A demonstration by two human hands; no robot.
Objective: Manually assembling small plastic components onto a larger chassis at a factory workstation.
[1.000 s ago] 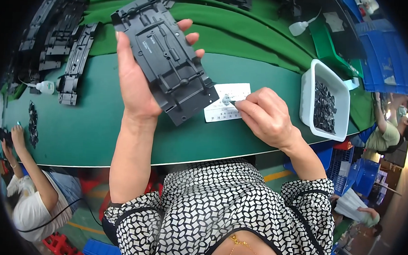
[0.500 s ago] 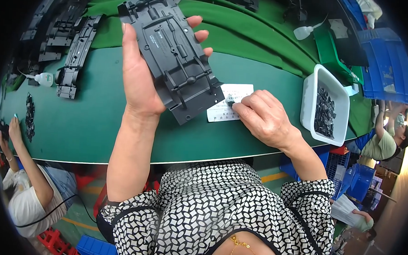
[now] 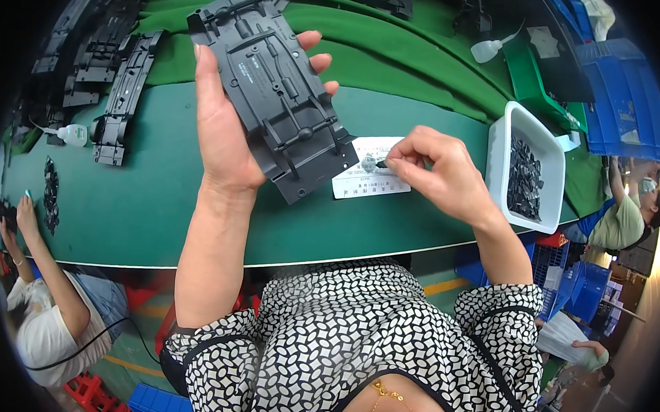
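Note:
My left hand (image 3: 226, 139) grips a long black molded plastic chassis plate (image 3: 280, 93), its thumb along one edge and its fingertips showing past the other. The plate is tilted above the table, its ribbed side facing me. Just right of its lower end, my right hand (image 3: 442, 170) pinches a small dark piece (image 3: 381, 164) between thumb and fingertips; its kind is too small to make out. Beneath that pinch lies a white printed paper slip (image 3: 368, 184) on the green table, partly covered by the plate's corner and my hand.
A white bin (image 3: 499, 169) of small black parts stands to the right, a green bin (image 3: 530, 86) behind it. More black plates (image 3: 129, 94) and a squeeze bottle (image 3: 72, 134) are at left. Small black parts (image 3: 51, 194) lie near a co-worker's hand (image 3: 26, 218).
My right hand has shifted slightly right and turned, still pinching the small dark piece, and more of the paper slip shows. The plate in my left hand has moved slightly left and down.

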